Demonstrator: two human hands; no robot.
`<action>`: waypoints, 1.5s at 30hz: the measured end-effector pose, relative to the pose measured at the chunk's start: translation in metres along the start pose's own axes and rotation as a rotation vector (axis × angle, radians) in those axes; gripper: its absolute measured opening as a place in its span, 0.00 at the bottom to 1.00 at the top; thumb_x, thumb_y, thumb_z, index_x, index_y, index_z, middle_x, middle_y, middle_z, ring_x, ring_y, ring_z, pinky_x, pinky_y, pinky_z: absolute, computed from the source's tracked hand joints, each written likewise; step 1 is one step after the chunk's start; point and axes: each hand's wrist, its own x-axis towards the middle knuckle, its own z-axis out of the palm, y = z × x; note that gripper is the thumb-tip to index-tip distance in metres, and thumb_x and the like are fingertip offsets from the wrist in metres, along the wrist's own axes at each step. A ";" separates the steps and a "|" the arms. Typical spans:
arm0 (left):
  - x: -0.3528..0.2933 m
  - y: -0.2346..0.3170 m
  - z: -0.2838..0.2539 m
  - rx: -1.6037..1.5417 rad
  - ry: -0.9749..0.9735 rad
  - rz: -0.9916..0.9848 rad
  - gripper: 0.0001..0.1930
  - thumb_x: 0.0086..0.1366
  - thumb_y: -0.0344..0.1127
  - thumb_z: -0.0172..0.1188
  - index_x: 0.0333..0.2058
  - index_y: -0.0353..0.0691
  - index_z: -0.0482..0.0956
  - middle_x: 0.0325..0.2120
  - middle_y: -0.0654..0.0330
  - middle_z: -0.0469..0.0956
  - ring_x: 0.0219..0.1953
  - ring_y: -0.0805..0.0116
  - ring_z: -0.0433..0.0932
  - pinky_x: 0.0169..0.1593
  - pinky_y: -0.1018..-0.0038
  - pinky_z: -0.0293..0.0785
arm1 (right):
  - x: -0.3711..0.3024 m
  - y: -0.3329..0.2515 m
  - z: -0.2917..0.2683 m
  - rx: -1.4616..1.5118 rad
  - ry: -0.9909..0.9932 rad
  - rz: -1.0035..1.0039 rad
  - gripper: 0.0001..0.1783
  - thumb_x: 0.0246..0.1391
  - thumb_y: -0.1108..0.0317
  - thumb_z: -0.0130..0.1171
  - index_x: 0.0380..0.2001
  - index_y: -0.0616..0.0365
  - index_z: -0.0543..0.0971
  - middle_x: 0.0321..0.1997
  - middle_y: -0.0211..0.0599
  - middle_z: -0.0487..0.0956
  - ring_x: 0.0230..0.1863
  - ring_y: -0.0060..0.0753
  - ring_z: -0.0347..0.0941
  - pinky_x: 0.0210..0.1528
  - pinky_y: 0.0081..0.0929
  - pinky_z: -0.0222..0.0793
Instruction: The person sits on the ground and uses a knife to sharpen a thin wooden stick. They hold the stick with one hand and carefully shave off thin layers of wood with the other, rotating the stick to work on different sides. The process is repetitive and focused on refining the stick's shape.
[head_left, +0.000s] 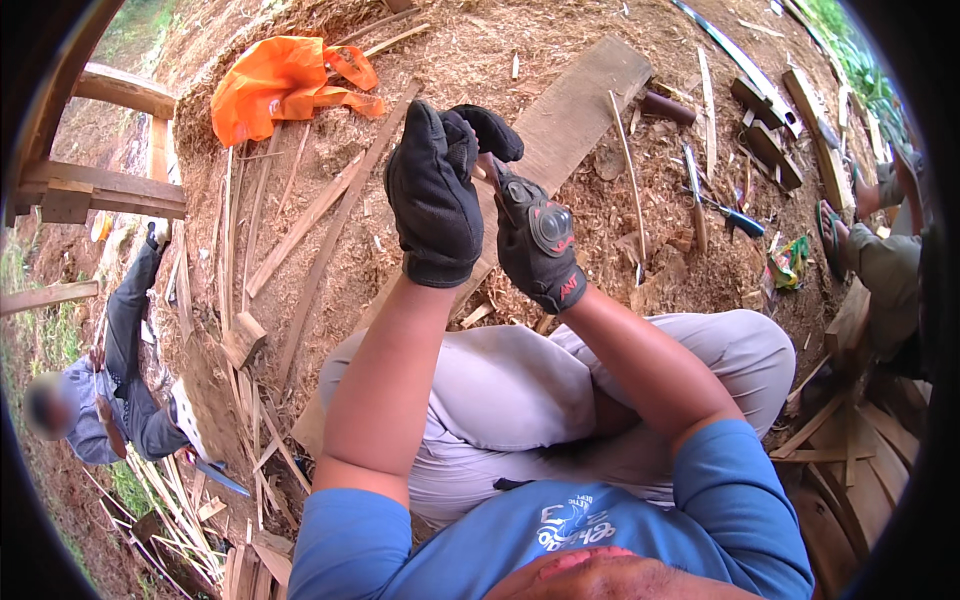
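Note:
My left hand, in a black glove, is raised in front of me with its fingers bent over toward the right. Close against it is my right hand, in a black glove with a hard knuckle guard and red marks. The right fingers point up toward the left palm and are partly hidden. A small pinkish sliver shows between the hands; whether it is a fingertip or a held thing is unclear. Beyond the hands, a flat wooden board lies on shavings-covered ground.
An orange bag lies far left among wooden strips. Wooden planes, a blue-handled tool, a chisel-like tool and a long saw blade lie right. One person sits left; another person's leg shows right.

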 end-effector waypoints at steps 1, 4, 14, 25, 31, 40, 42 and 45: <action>0.000 -0.002 -0.001 0.001 -0.005 0.025 0.17 0.83 0.43 0.45 0.35 0.38 0.70 0.26 0.69 0.67 0.32 0.80 0.67 0.42 0.79 0.72 | 0.000 0.003 0.001 0.002 0.050 -0.046 0.37 0.54 0.81 0.50 0.70 0.52 0.70 0.58 0.56 0.81 0.53 0.58 0.81 0.55 0.48 0.78; 0.004 -0.003 -0.010 -0.219 -0.039 -0.053 0.16 0.83 0.42 0.45 0.37 0.38 0.70 0.26 0.70 0.66 0.31 0.81 0.65 0.41 0.80 0.71 | 0.002 0.009 0.003 0.002 -0.170 0.216 0.39 0.53 0.81 0.51 0.70 0.49 0.70 0.55 0.56 0.81 0.52 0.59 0.80 0.53 0.49 0.78; 0.004 -0.002 -0.005 -0.215 -0.001 -0.077 0.22 0.85 0.47 0.39 0.33 0.40 0.70 0.24 0.69 0.65 0.28 0.79 0.63 0.41 0.78 0.69 | 0.006 -0.007 -0.007 0.004 -0.113 0.176 0.35 0.54 0.80 0.51 0.68 0.49 0.73 0.51 0.57 0.83 0.48 0.59 0.81 0.48 0.50 0.78; 0.003 -0.001 -0.004 0.082 0.016 -0.021 0.31 0.83 0.54 0.34 0.32 0.35 0.77 0.27 0.61 0.78 0.30 0.74 0.72 0.42 0.77 0.70 | 0.003 -0.002 -0.002 -0.018 -0.007 0.025 0.39 0.54 0.80 0.50 0.72 0.47 0.69 0.56 0.56 0.81 0.51 0.60 0.81 0.53 0.49 0.78; 0.007 0.006 0.001 -0.154 0.059 -0.150 0.27 0.84 0.54 0.38 0.26 0.43 0.66 0.22 0.72 0.56 0.26 0.82 0.54 0.34 0.81 0.56 | 0.001 0.015 0.003 -0.141 -0.125 0.128 0.42 0.47 0.82 0.54 0.70 0.50 0.70 0.53 0.55 0.82 0.50 0.59 0.81 0.51 0.49 0.78; 0.009 0.003 -0.009 -0.069 0.000 -0.132 0.35 0.82 0.58 0.32 0.30 0.36 0.78 0.27 0.59 0.78 0.31 0.72 0.74 0.44 0.74 0.69 | 0.008 -0.005 -0.005 -0.062 -0.162 0.211 0.38 0.54 0.82 0.48 0.70 0.50 0.70 0.59 0.56 0.80 0.56 0.59 0.79 0.57 0.47 0.76; 0.006 0.007 -0.004 -0.170 0.051 -0.143 0.27 0.83 0.52 0.38 0.29 0.40 0.72 0.24 0.67 0.66 0.28 0.78 0.62 0.38 0.78 0.61 | 0.009 -0.009 -0.011 -0.002 -0.176 0.236 0.39 0.55 0.83 0.46 0.71 0.48 0.69 0.61 0.56 0.79 0.57 0.59 0.79 0.58 0.48 0.76; -0.001 -0.001 0.004 0.044 0.062 -0.001 0.15 0.83 0.38 0.47 0.33 0.40 0.68 0.25 0.69 0.66 0.27 0.80 0.60 0.36 0.80 0.66 | -0.001 -0.003 0.002 0.065 -0.056 0.113 0.40 0.55 0.83 0.45 0.72 0.45 0.68 0.63 0.55 0.78 0.60 0.59 0.78 0.60 0.49 0.75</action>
